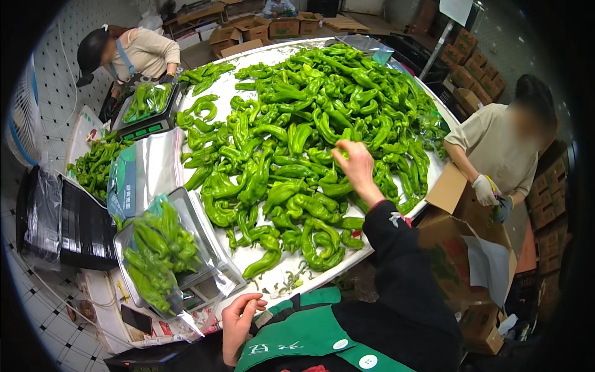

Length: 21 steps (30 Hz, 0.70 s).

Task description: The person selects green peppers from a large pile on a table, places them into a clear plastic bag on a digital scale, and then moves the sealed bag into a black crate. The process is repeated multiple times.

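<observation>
A large heap of long green peppers (297, 171) lies on a white table (253, 58). Over the middle of the heap, my right hand (357, 165) reaches down with thumb and forefinger apart; no pepper shows between them. My left hand (241, 321) is low by my green apron (297, 337), its fingers curled against the thumb and nothing visible in them. To its left, a clear plastic bag filled with peppers (160, 246) rests tilted on a weighing scale (211, 265). A stack of flat clear bags (160, 158) lies beyond that scale.
At far left a person (144, 51) handles bagged peppers (146, 100) on another scale (144, 128). On the right, a gloved person (499, 139) stands by an open cardboard box (446, 190). A fan (23, 111) and a phone (136, 319) are on the left.
</observation>
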Available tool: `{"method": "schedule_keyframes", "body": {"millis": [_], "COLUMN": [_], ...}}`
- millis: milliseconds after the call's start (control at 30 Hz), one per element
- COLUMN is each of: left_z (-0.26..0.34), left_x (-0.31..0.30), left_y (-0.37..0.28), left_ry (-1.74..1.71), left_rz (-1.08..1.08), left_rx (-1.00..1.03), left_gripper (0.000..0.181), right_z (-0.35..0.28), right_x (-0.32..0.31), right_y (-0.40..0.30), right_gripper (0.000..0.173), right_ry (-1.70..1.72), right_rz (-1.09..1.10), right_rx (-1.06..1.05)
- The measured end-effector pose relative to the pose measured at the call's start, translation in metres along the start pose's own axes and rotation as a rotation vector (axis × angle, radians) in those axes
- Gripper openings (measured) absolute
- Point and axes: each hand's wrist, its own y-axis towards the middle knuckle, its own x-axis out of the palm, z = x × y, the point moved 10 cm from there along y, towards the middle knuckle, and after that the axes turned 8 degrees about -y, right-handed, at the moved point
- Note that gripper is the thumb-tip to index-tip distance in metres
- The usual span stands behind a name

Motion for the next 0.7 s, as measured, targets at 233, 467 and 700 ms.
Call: {"method": "schedule_keyframes", "body": {"millis": [233,467,700], "left_z": [0.001,-0.018,-0.016], "left_x": [0.047,0.054,0.069], "left_y": [0.030,0.037,0.047], "left_ry": [0.047,-0.018,0.062], "left_rz": [-0.056,0.016,-0.034], "left_rx": [-0.024,-0.078,-0.094], "left_gripper": [0.020,0.023,0.022], "right_z": [0.029,-0.103,-0.114], "right_x": [0.110,0.097,0.089], "right_y": [0.058,0.015,-0.032], "right_gripper": [0.052,0.044,0.046], "right_ry": [-0.636,0.464,1.919], "right_rz": [-0.414,-0.326,-1.022], "right_rx": [-0.084,-0.289,0.366]}}
